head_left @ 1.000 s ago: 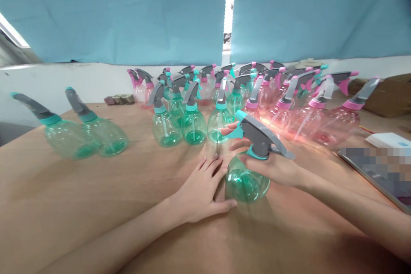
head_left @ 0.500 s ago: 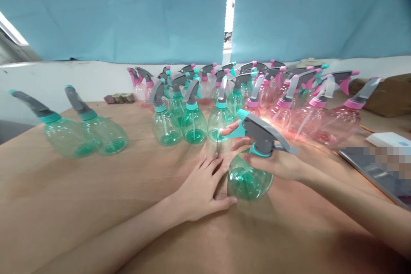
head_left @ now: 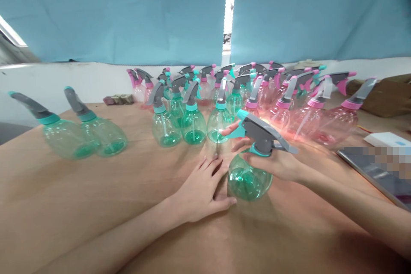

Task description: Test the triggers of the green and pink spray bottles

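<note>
A green spray bottle (head_left: 248, 180) with a grey and teal trigger head is in my right hand (head_left: 276, 163). The thumb side wraps the neck below the teal collar, and the index finger stretches past the teal trigger. Just left of that bottle, my left hand (head_left: 204, 190) lies flat on the wooden table (head_left: 144, 222) with its fingers spread, holding nothing. Its thumb tip reaches close to the bottle's base; I cannot tell if they touch. Beyond my hands stand three green spray bottles in a front row, the middle one (head_left: 193, 126) nearest my left fingers.
Two green spray bottles (head_left: 107, 137) stand at the left. Several pink spray bottles (head_left: 334, 122) fill the right and back. A dark flat device (head_left: 369, 171) and a white box (head_left: 388, 140) lie at the right edge, with a brown carton (head_left: 385, 96) behind. Small bundles (head_left: 118, 99) sit at the back left.
The view has shifted very slightly. Both hands and the held spray bottle stay in practically the same place.
</note>
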`<state>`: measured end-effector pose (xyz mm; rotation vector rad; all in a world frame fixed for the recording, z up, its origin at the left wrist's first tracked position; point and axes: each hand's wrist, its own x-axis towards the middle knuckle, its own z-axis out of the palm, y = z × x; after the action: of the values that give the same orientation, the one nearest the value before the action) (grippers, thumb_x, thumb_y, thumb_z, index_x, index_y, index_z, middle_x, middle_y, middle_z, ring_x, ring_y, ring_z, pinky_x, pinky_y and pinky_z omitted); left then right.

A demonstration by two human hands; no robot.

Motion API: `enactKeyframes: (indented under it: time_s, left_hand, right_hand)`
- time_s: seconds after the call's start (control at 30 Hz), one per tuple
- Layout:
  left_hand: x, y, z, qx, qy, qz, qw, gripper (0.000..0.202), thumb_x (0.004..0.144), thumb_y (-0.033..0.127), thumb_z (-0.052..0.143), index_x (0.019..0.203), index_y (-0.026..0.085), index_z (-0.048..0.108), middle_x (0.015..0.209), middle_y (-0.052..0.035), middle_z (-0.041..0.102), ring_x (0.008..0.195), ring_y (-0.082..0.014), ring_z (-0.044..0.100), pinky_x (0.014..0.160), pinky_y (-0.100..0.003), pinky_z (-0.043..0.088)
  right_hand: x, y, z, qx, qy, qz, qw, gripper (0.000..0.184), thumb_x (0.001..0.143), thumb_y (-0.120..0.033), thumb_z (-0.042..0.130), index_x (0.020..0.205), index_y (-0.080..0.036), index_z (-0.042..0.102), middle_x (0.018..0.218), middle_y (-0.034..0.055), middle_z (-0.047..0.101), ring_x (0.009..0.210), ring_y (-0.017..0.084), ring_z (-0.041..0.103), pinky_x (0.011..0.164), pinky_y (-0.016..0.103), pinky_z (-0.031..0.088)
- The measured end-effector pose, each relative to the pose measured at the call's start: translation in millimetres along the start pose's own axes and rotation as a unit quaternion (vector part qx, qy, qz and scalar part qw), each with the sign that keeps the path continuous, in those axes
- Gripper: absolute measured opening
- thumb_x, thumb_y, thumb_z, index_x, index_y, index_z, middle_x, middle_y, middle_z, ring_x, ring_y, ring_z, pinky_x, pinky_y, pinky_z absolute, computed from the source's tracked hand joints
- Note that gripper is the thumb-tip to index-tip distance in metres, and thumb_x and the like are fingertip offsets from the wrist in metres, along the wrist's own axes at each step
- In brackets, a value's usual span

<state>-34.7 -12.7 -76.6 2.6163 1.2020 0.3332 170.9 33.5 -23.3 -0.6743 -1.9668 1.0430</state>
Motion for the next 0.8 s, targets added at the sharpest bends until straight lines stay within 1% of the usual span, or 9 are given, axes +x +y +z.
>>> enactKeyframes:
  time_s: [0.13,0.27,0.37,0.47,0.57,0.67,0.8]
  left_hand:
    - [-0.1,-0.7,1.5,-0.001,0.005,0.004,1.0,0.08,0.086,0.056,0.06,0.148,0.017,0.03,0.15,-0.0177,0.039,0.14,-0.0373,0.032,0.11,-0.055,0.031]
    - [-0.3,-1.8,2.4,0.005,0.002,-0.002,1.0,0.074,0.086,0.059,0.058,0.143,0.016,0.038,0.149,-0.0191,0.041,0.14,-0.0374,0.032,0.109,-0.055,0.031]
    - [-0.7,-2.2,2.3,0.009,0.001,-0.004,1.0,0.072,0.086,0.059,0.059,0.14,0.014,0.042,0.148,-0.0205,0.041,0.14,-0.0371,0.032,0.11,-0.055,0.031]
    - [-0.7,-1.9,1.6,0.008,0.0,-0.001,1.0,0.071,0.087,0.058,0.058,0.139,0.014,0.043,0.148,-0.0198,0.041,0.14,-0.0364,0.031,0.111,-0.054,0.029]
    - [-0.1,-1.4,0.9,0.004,0.002,-0.004,1.0,0.069,0.086,0.058,0.059,0.138,0.015,0.044,0.148,-0.019,0.042,0.14,-0.0365,0.032,0.111,-0.055,0.029]
    - [0.4,-1.4,0.6,-0.004,0.005,-0.003,1.0,0.07,0.085,0.055,0.061,0.141,0.017,0.042,0.148,-0.017,0.042,0.139,-0.0355,0.033,0.111,-0.054,0.029]
    - [0.0,-2.3,1.4,-0.003,0.003,-0.003,1.0,0.071,0.086,0.055,0.06,0.142,0.016,0.041,0.149,-0.0176,0.041,0.14,-0.0341,0.031,0.113,-0.053,0.026]
  right_hand:
    - [-0.5,0.7,0.1,-0.002,-0.001,-0.003,1.0,0.047,0.078,-0.016,0.056,0.121,-0.033,0.057,0.114,0.0016,0.069,0.094,0.022,0.069,0.087,0.043,0.055]
    - [-1.7,2.4,-0.2,0.001,-0.01,0.004,1.0,0.048,0.077,-0.012,0.054,0.12,-0.033,0.058,0.112,0.0005,0.07,0.096,0.022,0.068,0.086,0.041,0.056]
    - [-2.1,2.5,0.0,-0.003,-0.011,0.015,1.0,0.045,0.076,-0.012,0.053,0.115,-0.033,0.061,0.103,-0.0004,0.072,0.096,0.023,0.069,0.085,0.041,0.055]
    - [-1.5,1.8,0.6,-0.003,-0.014,0.027,1.0,0.041,0.075,-0.013,0.053,0.108,-0.034,0.063,0.095,-0.0009,0.072,0.095,0.022,0.069,0.085,0.04,0.056]
    - [-0.1,-0.3,1.3,-0.014,-0.002,0.031,0.999,0.036,0.073,-0.019,0.053,0.105,-0.032,0.064,0.094,0.0004,0.072,0.095,0.024,0.069,0.082,0.041,0.057]
    - [1.5,-3.0,2.1,-0.029,0.02,0.016,0.999,0.032,0.073,-0.025,0.053,0.103,-0.031,0.064,0.091,0.0012,0.071,0.089,0.024,0.069,0.081,0.042,0.058]
    - [2.6,-4.4,2.2,-0.033,0.024,-0.016,0.999,0.028,0.073,-0.021,0.052,0.095,-0.033,0.064,0.084,-0.0007,0.07,0.082,0.022,0.069,0.08,0.04,0.058]
